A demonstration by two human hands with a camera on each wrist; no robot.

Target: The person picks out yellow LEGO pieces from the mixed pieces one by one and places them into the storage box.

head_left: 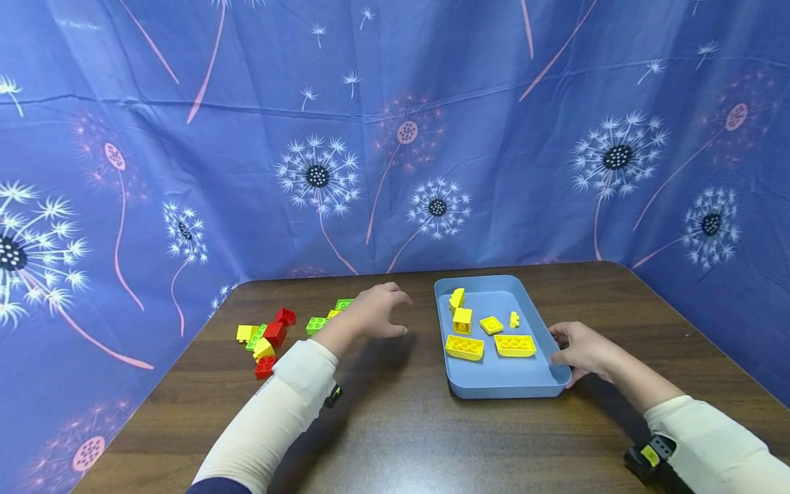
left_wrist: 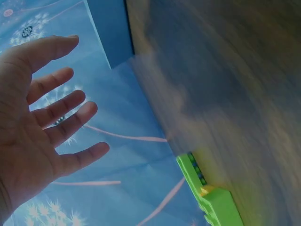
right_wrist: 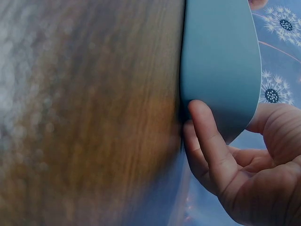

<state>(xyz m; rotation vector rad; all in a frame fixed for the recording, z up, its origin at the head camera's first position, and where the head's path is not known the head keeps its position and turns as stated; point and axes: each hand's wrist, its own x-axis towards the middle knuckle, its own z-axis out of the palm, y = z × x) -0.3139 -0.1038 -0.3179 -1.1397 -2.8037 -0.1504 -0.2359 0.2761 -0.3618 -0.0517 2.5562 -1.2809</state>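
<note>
A blue-grey tray stands on the table, with several yellow toy bricks lying apart in it. My right hand grips the tray's wall near its front right corner; in the right wrist view its fingers lie against the outside of the wall, low by the table. My left hand hovers over the table to the left of the tray, fingers spread and nothing in them. Behind its wrist sit green bricks, partly hidden by the arm, with a bit of yellow among them.
Further left on the brown wooden table lies a loose group of red bricks, yellow bricks and a green brick. A blue cloth with dandelion prints hangs along the table's back and sides.
</note>
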